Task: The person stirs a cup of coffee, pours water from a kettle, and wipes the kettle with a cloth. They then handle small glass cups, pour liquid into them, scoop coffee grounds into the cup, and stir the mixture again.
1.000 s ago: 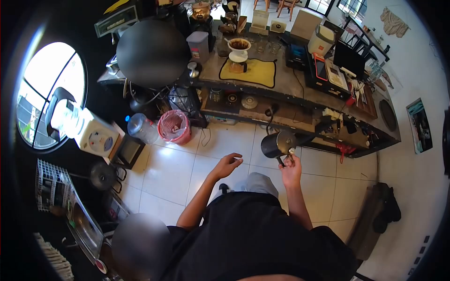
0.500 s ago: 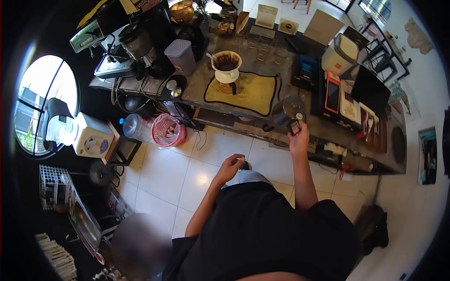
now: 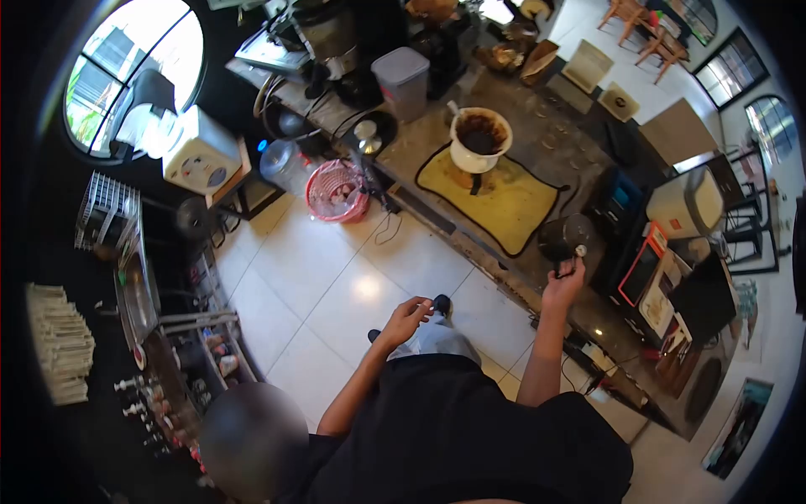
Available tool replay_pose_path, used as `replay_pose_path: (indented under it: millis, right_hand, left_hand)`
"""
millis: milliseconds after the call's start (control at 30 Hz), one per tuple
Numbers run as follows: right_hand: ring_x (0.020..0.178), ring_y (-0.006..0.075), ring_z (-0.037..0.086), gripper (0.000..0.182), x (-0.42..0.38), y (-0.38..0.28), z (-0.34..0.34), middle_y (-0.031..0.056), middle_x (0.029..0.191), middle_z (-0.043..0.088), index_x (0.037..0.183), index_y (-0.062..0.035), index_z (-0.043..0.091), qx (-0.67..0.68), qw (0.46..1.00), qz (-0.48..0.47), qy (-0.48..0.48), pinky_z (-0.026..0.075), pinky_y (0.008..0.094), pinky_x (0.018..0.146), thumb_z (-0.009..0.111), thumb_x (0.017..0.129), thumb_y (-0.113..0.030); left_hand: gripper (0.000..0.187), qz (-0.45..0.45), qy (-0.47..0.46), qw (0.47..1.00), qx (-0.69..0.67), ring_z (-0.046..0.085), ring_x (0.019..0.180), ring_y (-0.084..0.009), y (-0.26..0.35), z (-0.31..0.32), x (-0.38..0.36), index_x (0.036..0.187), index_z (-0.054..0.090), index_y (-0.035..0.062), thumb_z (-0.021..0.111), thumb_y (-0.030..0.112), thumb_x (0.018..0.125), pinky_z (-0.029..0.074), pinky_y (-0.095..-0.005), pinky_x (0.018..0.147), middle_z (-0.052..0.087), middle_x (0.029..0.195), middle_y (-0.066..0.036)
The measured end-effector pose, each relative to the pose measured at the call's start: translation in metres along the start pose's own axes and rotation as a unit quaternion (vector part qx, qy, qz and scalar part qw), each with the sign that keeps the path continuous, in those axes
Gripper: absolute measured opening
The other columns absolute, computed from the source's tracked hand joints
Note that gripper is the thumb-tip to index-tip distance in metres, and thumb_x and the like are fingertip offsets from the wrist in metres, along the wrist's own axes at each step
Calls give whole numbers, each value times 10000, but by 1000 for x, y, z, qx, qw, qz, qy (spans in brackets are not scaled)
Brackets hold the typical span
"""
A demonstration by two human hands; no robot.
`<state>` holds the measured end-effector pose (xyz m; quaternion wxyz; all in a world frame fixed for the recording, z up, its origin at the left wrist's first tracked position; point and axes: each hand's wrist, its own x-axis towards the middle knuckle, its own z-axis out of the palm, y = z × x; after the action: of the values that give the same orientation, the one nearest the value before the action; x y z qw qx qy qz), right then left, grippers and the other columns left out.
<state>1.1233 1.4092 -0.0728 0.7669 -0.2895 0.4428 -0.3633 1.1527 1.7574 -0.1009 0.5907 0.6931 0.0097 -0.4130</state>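
Note:
My right hand (image 3: 564,286) grips a dark metal kettle (image 3: 562,238) by its handle, at the front edge of the counter. Its body is partly lost against the dark surface. My left hand (image 3: 409,317) hangs in front of my body above the floor, its fingers loosely bent and holding nothing. Further back, a white coffee dripper (image 3: 477,160) with dark wet grounds coating its inside sits over a server, mostly hidden beneath it. A light spoon handle (image 3: 454,108) leans at its rim. Beneath them lies a yellow mat (image 3: 512,206) with a black border.
A grey lidded container (image 3: 400,84) and a grinder (image 3: 332,38) stand on the counter's left. An orange-framed card terminal (image 3: 642,265) and a white bin (image 3: 684,202) are at right. On the floor are a pink basket (image 3: 336,191) and a water bottle (image 3: 285,165).
The view has swung, so the counter now runs diagonally toward the lower right. My right hand still holds the kettle near the mat's right side. My left hand stays low and empty.

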Motion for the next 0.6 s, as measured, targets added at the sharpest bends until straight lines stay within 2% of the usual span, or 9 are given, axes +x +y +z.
replay_pose_path:
  millis: [133, 200, 233, 300, 367, 433, 500, 567, 600]
  right_hand:
    - [660, 79, 373, 191, 12, 0, -3, -76, 697, 411, 806, -215, 482, -47, 998, -27, 15, 283, 312, 702, 559, 943, -323]
    - [806, 135, 494, 195, 17, 3, -3, -6, 797, 511, 909, -136, 567, -36, 995, -92, 23, 383, 372, 776, 548, 964, -323]
    - [806, 135, 494, 195, 17, 7, -2, -6, 797, 511, 909, -136, 567, -40, 995, -88, 10, 383, 372, 776, 548, 964, -323]
    - [967, 213, 546, 272, -11, 8, 19, 71, 1008, 576, 1085, -73, 581, -92, 967, -217, 92, 432, 410, 856, 555, 967, -317]
    - [1094, 269, 530, 403, 35, 29, -32, 141, 1187, 541, 1246, -25, 503, -305, 900, -303, 75, 447, 406, 901, 566, 967, -310]
    - [1087, 284, 529, 495, -27, 52, -2, 165, 1274, 489, 1335, -13, 408, -311, 882, -316, 156, 446, 391, 901, 574, 968, -301]
    - [1085, 280, 533, 501, -66, 100, 9, 164, 1269, 497, 1349, -22, 398, -291, 904, -308, 55, 447, 401, 898, 567, 972, -305]
    - [1084, 277, 537, 507, -122, 153, 28, 163, 1263, 506, 1362, -31, 388, -272, 915, -293, -46, 448, 411, 894, 560, 975, -309]
    - [1086, 277, 540, 508, -169, 178, 31, 164, 1275, 506, 1368, -40, 382, -285, 928, -186, -154, 447, 421, 897, 542, 982, -328]
  left_hand:
    - [475, -6, 32, 999, -14, 636, 898, -195, -17, -8, -24, 1222, 605, 21, 479, 429, 1013, 489, -311, 762, 687, 1019, -113]
    - [475, -11, 49, 998, -30, 635, 899, -195, -25, -11, -38, 1209, 617, 22, 471, 431, 1016, 490, -313, 763, 687, 1021, -113]
    - [477, -14, 59, 997, -38, 634, 900, -195, -29, -15, -44, 1196, 628, 23, 463, 433, 1018, 491, -314, 764, 687, 1024, -113]
    - [481, -1, 80, 996, -48, 634, 893, -188, -41, -21, -56, 1169, 644, 17, 453, 433, 1021, 493, -314, 765, 692, 990, -110]
    - [488, 10, 110, 992, -59, 634, 886, -180, -60, -30, -73, 1141, 660, 12, 444, 433, 1024, 494, -314, 767, 698, 956, -108]
    - [484, 21, 86, 996, -24, 637, 927, -164, -79, -43, -92, 1130, 667, 22, 428, 432, 1030, 495, -333, 807, 699, 960, -83]
    - [415, 87, 136, 985, -54, 648, 856, -151, -98, -52, -119, 1071, 671, -17, 484, 350, 1020, 499, -317, 786, 699, 876, -75]
    - [252, 131, 205, 966, -85, 643, 776, -134, -108, -60, -160, 1138, 616, 23, 567, 209, 976, 498, -284, 750, 669, 790, -78]
    - [267, 139, 228, 962, -55, 645, 781, -152, -114, -70, -181, 1161, 603, 44, 573, 228, 970, 502, -301, 749, 666, 797, -85]
